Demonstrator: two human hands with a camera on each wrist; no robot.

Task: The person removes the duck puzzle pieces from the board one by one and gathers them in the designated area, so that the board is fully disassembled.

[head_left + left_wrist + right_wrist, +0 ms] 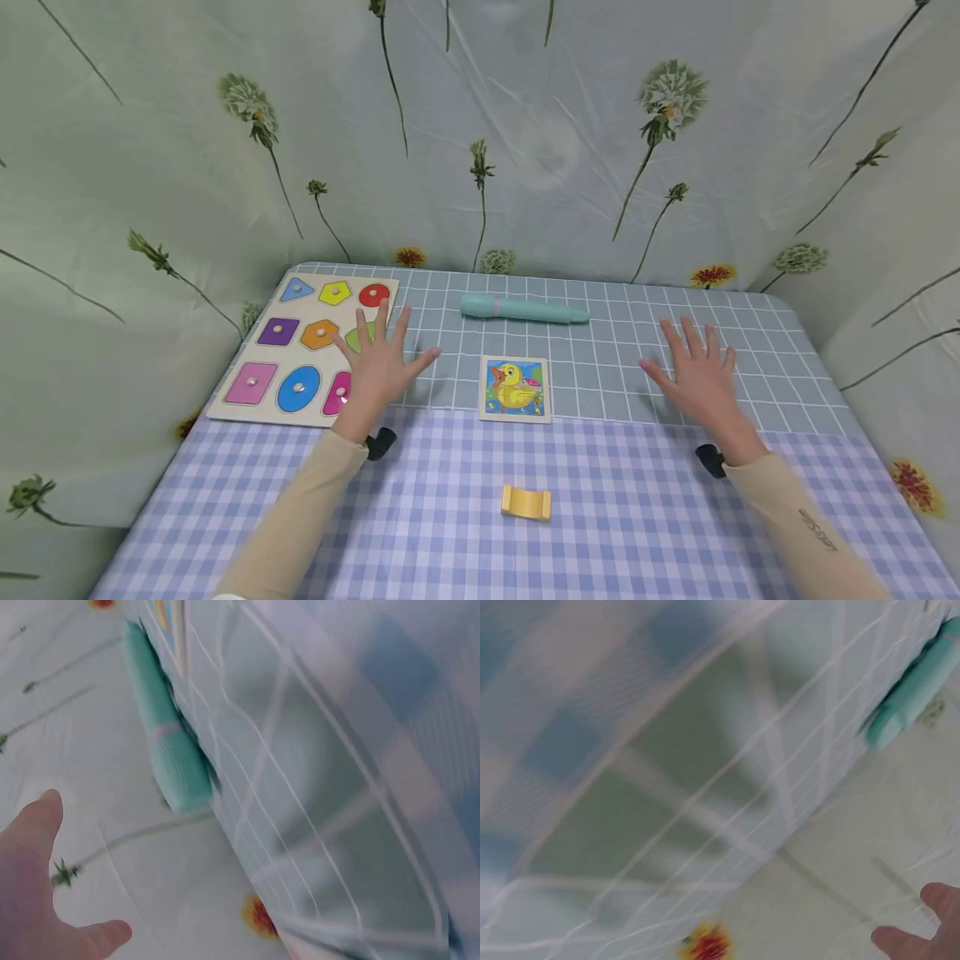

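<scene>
My left hand [380, 371], fingers spread, hovers in front of the right part of a shape puzzle board [315, 317] and holds nothing. My right hand [701, 379] is spread too, over the grey grid cloth at the right, with nothing in its grasp. Between the hands lies a square duck puzzle [515, 390]. Behind it rests a teal, tapered, closed umbrella-like tube [525, 309], also seen in the left wrist view as a teal tube [169, 742]. Nearer to me sits a small yellow curved block [527, 503].
The board carries several colored shapes with knobs; my left hand hides some of them. A grey grid cloth [600, 367] covers the back of the table and a blue checked cloth [637, 517] the front. A curtain with dandelions [555, 150] hangs behind and at the sides.
</scene>
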